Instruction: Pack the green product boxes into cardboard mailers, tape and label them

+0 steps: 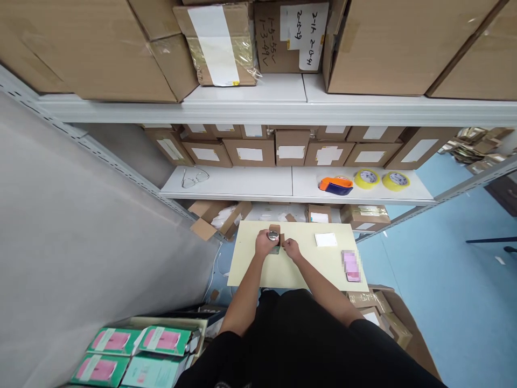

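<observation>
In the head view, my left hand (264,245) is closed around a small round object (273,235) with a shiny silver rim; its kind cannot be made out. It is held over a small open cardboard box (275,250) on the pale yellow table (299,272). The box's brown inner flaps stand up at the back and right. My right hand (292,249) is at the right side of the box, fingers pinched at the side flap (282,239). To the right lie a white card or packet (325,240) and a pink, blurred phone-shaped item (351,266).
A shelf (242,183) behind the table carries labelled cartons, glasses (194,177), an orange and blue tape cutter (336,186) and yellow tape rolls (367,179). An open carton (204,229) is at back left. Green boxes (114,340) are stacked at lower left, beside a grey wall (100,226).
</observation>
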Demonstrator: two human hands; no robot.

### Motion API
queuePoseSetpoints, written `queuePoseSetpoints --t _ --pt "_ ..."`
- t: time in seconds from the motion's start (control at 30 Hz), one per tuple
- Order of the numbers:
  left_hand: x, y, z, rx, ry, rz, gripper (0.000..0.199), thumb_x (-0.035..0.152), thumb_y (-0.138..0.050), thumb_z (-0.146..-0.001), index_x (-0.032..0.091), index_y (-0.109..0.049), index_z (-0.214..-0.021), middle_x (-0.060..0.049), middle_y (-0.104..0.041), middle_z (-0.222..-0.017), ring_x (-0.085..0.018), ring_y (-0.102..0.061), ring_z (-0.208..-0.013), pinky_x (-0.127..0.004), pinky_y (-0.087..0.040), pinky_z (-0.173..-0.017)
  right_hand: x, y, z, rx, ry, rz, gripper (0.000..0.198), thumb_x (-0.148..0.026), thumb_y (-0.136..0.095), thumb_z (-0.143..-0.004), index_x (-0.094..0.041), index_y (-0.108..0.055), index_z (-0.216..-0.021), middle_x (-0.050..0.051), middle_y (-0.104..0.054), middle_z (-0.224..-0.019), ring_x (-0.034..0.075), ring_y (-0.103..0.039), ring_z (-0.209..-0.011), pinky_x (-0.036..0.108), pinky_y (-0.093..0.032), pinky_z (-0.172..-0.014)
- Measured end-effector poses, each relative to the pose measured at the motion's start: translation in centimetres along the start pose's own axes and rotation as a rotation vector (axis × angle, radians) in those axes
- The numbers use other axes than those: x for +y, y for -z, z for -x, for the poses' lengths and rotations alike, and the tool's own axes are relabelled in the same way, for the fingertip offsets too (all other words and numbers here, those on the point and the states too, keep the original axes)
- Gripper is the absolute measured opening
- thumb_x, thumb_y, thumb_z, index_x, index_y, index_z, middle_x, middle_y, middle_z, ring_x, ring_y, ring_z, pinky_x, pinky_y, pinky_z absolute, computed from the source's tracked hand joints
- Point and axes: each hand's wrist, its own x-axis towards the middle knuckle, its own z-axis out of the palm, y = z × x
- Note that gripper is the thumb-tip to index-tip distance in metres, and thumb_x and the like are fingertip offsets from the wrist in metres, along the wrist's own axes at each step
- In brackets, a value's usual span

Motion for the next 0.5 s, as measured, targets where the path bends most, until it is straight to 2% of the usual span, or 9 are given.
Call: queuePoseSetpoints --t 0.1,0.17,0.23,0.27,0.37,0.43,0.5 --pt "-1.2 -1.9 1.2 0.028 0.061 -0.109 0.046 0.034 -0.085 -0.066 0.019 -0.07 -0.106 -0.017 -0.062 -0.137 -0.037 -0.052 -0.136 -0.045 -0.041 -0.111 0.6 -0.1 0.5 0.006 -0.008 -0.004 0.023 -0.041 -0.06 -0.084 -0.022 -0.063 -0.07 0.002 -0.072 -0.068 0.019 -0.069 -0.072 0.026 -0.052 -0.066" --pt "-2.1 -2.9 1.7 0.032 0.088 -0.077 0.065 0.038 -0.088 -0.064 0.019 -0.065 -0.122 -0.019 -0.049 -0.154 -0.039 -0.041 -0.146 -0.047 -0.039 -0.114 0.8 0.0 0.7 0.009 -0.012 -0.004 0.023 -0.04 -0.059 -0.085 -0.022 -0.062 -0.07 0.002 -0.072 -0.07 0.019 -0.069 -0.073 0.026 -0.052 -0.066" --pt "-3.0 -3.3 1.9 0.035 0.073 0.015 0.078 0.043 -0.086 -0.068 0.02 -0.057 -0.137 -0.018 -0.043 -0.16 -0.037 -0.038 -0.149 -0.046 -0.037 -0.116 0.9 0.0 0.7 0.011 -0.016 -0.003 0.022 -0.039 -0.058 -0.085 -0.023 -0.061 -0.07 0.002 -0.072 -0.071 0.019 -0.069 -0.074 0.025 -0.051 -0.066" --pt "-3.5 -3.3 1.8 0.041 0.08 0.074 0.077 0.046 -0.082 -0.073 0.021 -0.054 -0.141 -0.016 -0.045 -0.159 -0.034 -0.04 -0.147 -0.043 -0.037 -0.117 0.9 -0.1 0.6 0.01 -0.018 -0.003 0.022 -0.038 -0.059 -0.085 -0.023 -0.06 -0.069 0.002 -0.072 -0.071 0.019 -0.069 -0.075 0.025 -0.051 -0.066" --pt "-5.2 -2.6 1.2 0.054 0.207 0.218 0.05 0.047 -0.059 -0.093 0.023 -0.057 -0.137 -0.012 -0.059 -0.147 -0.028 -0.054 -0.136 -0.039 -0.042 -0.113 0.8 -0.3 0.5 0.005 -0.025 -0.003 0.02 -0.036 -0.059 -0.084 -0.023 -0.058 -0.068 0.002 -0.072 -0.072 0.018 -0.069 -0.074 0.024 -0.051 -0.066" --pt "-6.1 -2.1 0.6 0.011 0.271 0.254 0.039 0.044 -0.054 -0.096 0.023 -0.064 -0.127 -0.011 -0.068 -0.134 -0.028 -0.063 -0.125 -0.04 -0.047 -0.107 0.7 -0.5 0.5 0.0 -0.029 -0.003 0.019 -0.034 -0.058 -0.084 -0.023 -0.057 -0.068 0.001 -0.071 -0.073 0.018 -0.069 -0.075 0.024 -0.05 -0.066" --pt "-6.6 -1.9 0.1 -0.063 0.256 0.271 0.034 0.041 -0.063 -0.09 0.022 -0.068 -0.119 -0.01 -0.074 -0.122 -0.027 -0.069 -0.113 -0.04 -0.051 -0.101 0.5 -0.8 0.5 -0.002 -0.031 -0.005 0.017 -0.033 -0.058 -0.084 -0.023 -0.057 -0.07 0.001 -0.071 -0.075 0.018 -0.069 -0.077 0.024 -0.051 -0.067"
